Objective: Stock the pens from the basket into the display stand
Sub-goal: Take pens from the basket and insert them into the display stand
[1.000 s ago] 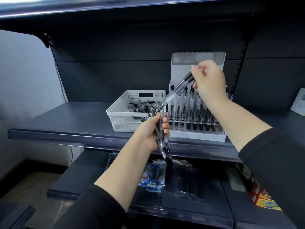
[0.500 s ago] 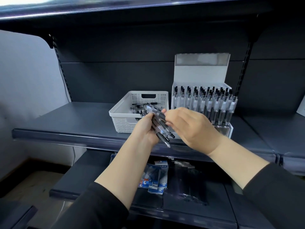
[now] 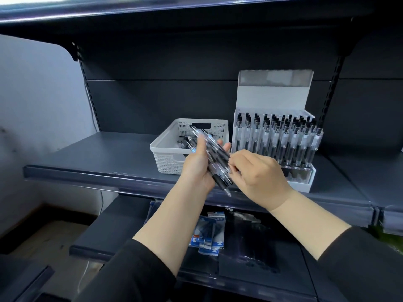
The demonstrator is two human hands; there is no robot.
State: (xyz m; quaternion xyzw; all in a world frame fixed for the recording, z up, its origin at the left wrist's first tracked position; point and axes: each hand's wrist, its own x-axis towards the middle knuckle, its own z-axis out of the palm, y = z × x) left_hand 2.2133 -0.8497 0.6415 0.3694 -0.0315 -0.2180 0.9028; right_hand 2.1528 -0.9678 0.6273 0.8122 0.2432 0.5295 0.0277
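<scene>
My left hand [image 3: 197, 168] grips a bundle of clear pens with black grips [image 3: 214, 155], held slanted in front of the shelf edge. The fingertips of my right hand [image 3: 259, 177] pinch one pen of that bundle near its lower end. Behind the hands a white perforated basket [image 3: 168, 158] stands on the dark shelf with more pens lying in it. To its right is the white display stand [image 3: 302, 182], its tiers filled with many upright pens [image 3: 277, 138], and a tall white back card rises above them.
The dark shelf [image 3: 98, 158] runs left of the basket. Its front lip [image 3: 87, 176] lies just below my hands. On the lower shelf lie blue and white packets [image 3: 207, 236] and dark clear-wrapped packs [image 3: 257, 247]. An upper shelf hangs overhead.
My right hand came down from the top of the display stand to the bundle in my left hand and now pinches a pen there. The left hand tilted the bundle.
</scene>
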